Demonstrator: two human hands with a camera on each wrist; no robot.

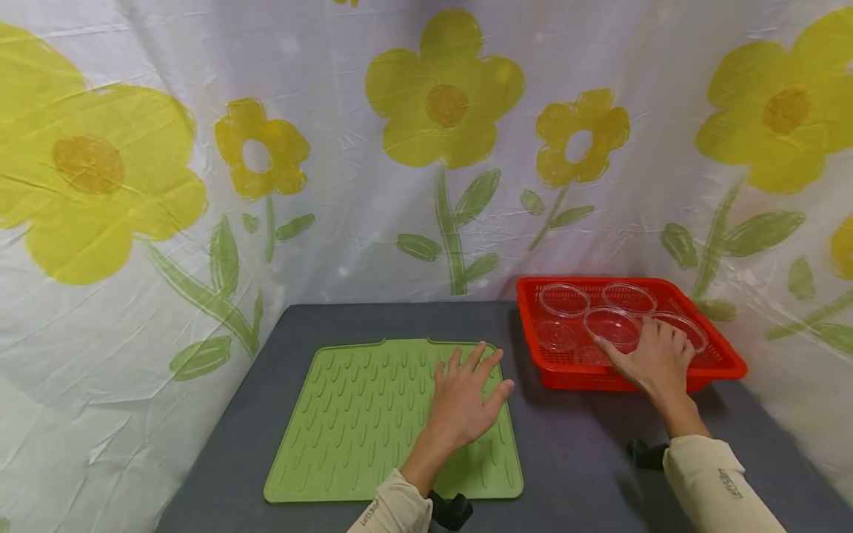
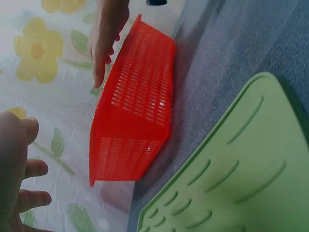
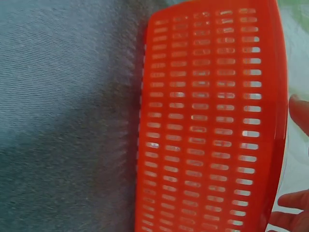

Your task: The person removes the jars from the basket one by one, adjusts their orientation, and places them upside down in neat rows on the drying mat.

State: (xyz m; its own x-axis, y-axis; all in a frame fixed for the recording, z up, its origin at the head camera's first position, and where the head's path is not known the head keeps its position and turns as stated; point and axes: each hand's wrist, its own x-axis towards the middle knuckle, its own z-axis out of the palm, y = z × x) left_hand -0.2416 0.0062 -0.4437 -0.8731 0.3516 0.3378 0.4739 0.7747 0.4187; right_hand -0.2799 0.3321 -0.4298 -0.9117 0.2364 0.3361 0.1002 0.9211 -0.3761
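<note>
A red perforated plastic basket (image 1: 580, 376) stands at the back right, holding several clear, round, shallow dishes (image 1: 565, 300). My right hand (image 1: 656, 359) reaches over its near rim, thumb and fingers spread beside a clear dish (image 1: 609, 326); whether they touch it I cannot tell. In the right wrist view, the basket's slotted side (image 3: 203, 116) fills the middle and the fingers (image 3: 294, 200) show past the rim. My left hand (image 1: 463, 403) hovers over a green ridged mat (image 1: 353, 422), fingers spread, holding nothing. Those fingers (image 2: 34, 198) appear at the left wrist view's left edge.
A dark grey cloth-like surface (image 1: 566, 459) lies under the mat and basket. Behind and at both sides hangs a white curtain (image 1: 320, 244) printed with yellow flowers, close to the basket's back edge. Dark straps are on both wrists.
</note>
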